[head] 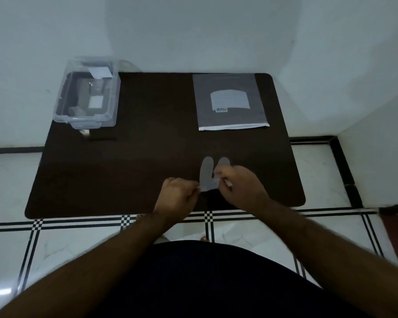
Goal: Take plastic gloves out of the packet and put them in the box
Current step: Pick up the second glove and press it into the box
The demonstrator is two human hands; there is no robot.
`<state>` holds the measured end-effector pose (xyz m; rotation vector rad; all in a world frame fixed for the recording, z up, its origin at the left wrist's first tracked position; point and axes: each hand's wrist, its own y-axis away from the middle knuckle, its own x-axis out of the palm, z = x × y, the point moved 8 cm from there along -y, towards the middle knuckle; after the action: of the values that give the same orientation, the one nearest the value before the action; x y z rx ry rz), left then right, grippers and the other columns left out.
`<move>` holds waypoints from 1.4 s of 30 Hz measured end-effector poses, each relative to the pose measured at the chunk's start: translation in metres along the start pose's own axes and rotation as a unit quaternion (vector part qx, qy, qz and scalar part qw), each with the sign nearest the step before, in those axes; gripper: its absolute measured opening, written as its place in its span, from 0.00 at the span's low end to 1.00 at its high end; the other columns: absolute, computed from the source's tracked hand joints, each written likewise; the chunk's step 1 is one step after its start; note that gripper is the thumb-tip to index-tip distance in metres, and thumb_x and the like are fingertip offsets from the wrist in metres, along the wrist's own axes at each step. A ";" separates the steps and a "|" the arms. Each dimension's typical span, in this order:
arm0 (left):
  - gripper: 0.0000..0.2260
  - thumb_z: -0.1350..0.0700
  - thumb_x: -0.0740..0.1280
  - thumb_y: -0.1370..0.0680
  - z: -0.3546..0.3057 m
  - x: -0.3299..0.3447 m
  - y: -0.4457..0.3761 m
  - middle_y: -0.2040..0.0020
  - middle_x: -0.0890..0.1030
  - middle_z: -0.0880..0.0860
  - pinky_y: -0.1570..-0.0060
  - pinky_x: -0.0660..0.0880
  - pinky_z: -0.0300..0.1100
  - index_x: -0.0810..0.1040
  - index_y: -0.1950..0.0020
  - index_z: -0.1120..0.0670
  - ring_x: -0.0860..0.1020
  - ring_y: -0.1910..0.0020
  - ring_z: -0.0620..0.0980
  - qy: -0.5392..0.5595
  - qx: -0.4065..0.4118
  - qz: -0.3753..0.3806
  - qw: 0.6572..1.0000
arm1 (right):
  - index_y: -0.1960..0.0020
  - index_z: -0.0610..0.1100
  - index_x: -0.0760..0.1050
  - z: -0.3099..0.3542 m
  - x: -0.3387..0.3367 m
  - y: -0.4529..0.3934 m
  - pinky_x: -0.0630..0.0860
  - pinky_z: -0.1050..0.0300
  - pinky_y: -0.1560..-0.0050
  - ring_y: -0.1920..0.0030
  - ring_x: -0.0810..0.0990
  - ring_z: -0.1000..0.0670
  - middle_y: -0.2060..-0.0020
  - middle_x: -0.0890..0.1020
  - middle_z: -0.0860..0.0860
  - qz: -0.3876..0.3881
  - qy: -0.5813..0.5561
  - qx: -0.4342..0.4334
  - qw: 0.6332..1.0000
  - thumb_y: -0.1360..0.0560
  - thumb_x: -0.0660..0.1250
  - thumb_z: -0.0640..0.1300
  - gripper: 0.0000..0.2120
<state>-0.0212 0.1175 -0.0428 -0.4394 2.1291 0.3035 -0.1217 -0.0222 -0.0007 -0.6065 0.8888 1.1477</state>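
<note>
A thin, translucent plastic glove (207, 173) is held over the near part of a dark brown table (147, 157), its rounded finger lobes pointing away from the person. Its near edge is pinched on one side by the closed left hand (178, 195) and on the other by the closed right hand (241, 183), with part of one lobe hidden behind the right hand. The grey glove packet (231, 101) is laid flat at the far right of the table, a pale label on its face and its white edge turned toward the person. A clear plastic box (89, 92) is placed at the far left corner, its lid off, with pale contents seen indistinctly through its walls.
</note>
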 end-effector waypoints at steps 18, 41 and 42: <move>0.10 0.50 0.72 0.20 0.148 -0.300 -0.052 0.56 0.87 0.59 0.46 0.82 0.58 0.86 0.49 0.57 0.85 0.56 0.53 0.230 -0.124 -0.146 0.954 | 0.44 0.49 0.80 0.165 -0.067 -0.260 0.84 0.55 0.49 0.54 0.85 0.54 0.55 0.86 0.52 -0.025 -0.232 -0.048 0.971 0.20 0.70 0.45 0.05; 0.06 0.57 0.71 0.17 0.280 -0.562 -0.151 0.50 0.88 0.51 0.48 0.81 0.43 0.86 0.46 0.58 0.85 0.53 0.50 -0.033 0.129 -0.366 0.921 | 0.44 0.38 0.85 0.307 -0.105 -0.497 0.79 0.66 0.48 0.54 0.84 0.58 0.52 0.86 0.50 -0.261 -0.131 -0.207 0.934 0.22 0.75 0.39 0.08; 0.06 0.58 0.71 0.17 0.273 -0.558 -0.142 0.50 0.89 0.52 0.48 0.80 0.45 0.86 0.46 0.59 0.86 0.53 0.51 -0.052 0.156 -0.371 0.914 | 0.44 0.38 0.85 0.309 -0.104 -0.487 0.78 0.65 0.46 0.52 0.84 0.57 0.51 0.87 0.49 -0.270 -0.120 -0.220 0.930 0.22 0.75 0.39 0.08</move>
<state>0.5322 0.2003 0.2629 -0.9675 1.7105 -0.4335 0.4119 0.0166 0.2381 -0.9832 0.2150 0.8846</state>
